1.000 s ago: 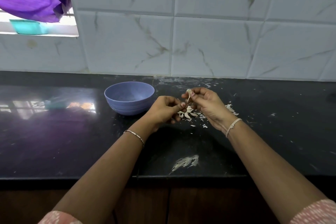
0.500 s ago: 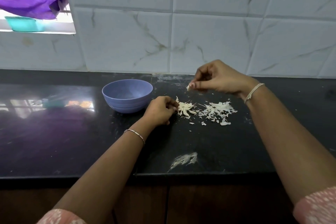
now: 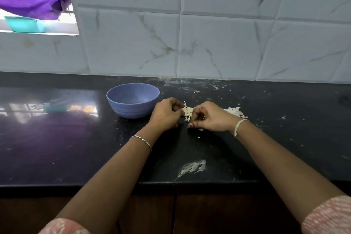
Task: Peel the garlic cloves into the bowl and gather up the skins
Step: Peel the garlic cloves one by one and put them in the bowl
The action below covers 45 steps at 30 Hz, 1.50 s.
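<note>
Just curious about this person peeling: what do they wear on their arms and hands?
The left hand and right hand are ungloved. A silver bracelet circles the left wrist, a pale thread band the right. Both sleeves are pink with white flecks.

Single head-worn wide-angle view, facing forward and down across the black counter point(image 3: 57, 157) toward the tiled wall point(image 3: 228, 43); left hand point(image 3: 165, 114) and right hand point(image 3: 210, 118) lie mid-frame, near the lens.

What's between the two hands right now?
A pale clump of garlic skins on the black counter, filling the gap between left hand and right hand; shown in the head view.
</note>
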{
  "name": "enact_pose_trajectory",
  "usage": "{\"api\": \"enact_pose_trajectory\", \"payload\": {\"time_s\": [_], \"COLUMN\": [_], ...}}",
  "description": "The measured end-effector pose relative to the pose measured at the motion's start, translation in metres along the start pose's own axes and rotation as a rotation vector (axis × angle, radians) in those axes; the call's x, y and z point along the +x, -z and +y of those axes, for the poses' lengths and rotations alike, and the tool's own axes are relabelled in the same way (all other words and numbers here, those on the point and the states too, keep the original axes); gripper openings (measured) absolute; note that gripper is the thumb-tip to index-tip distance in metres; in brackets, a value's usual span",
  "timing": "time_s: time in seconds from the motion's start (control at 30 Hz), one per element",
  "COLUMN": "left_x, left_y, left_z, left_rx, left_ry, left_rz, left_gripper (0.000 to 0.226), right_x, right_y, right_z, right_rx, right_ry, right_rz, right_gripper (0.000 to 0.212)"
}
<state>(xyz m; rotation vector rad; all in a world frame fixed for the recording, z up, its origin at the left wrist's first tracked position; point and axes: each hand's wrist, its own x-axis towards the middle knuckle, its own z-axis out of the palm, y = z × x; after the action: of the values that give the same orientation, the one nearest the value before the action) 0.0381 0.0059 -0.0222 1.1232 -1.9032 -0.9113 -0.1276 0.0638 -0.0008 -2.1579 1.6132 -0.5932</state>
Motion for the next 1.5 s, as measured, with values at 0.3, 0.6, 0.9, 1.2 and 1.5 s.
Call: {"api": "enact_pose_trajectory", "payload": {"time_s": [0.3, 0.6, 0.9, 1.2, 1.5], "left_x": [-0.001, -0.005, -0.001, 0.006, 0.008], "left_y": [-0.002, -0.007, -0.014, -0.004, -0.004], "left_z": [0.0, 0.007, 0.015, 0.001, -0.003], "left_rx": [0.049, 0.111, -0.039, 0.291, 0.252], "left_ry": [-0.043, -0.334, -0.303, -0.217, -0.218], "left_rz": [0.0, 0.063, 0.076, -0.169, -0.006], "left_gripper": [0.015, 0.03, 0.024, 0.022, 0.027], "right_x": [0.002, -0.001, -0.005, -0.005, -0.005], "right_y": [0.003, 0.007, 0.011, 0.022, 0.047], "right_z": [0.001, 0.011, 0.014, 0.013, -0.005], "right_rx": [-0.027, 0.49, 0.918, 0.467, 0.475], "right_ry": [-0.019, -0.138, -0.222, -0.187, -0.167], "right_rz": [-0.03, 0.331, 0.296, 0.093, -0.055], "right_gripper": [0.007, 0.017, 0.007, 0.003, 0.009]}}
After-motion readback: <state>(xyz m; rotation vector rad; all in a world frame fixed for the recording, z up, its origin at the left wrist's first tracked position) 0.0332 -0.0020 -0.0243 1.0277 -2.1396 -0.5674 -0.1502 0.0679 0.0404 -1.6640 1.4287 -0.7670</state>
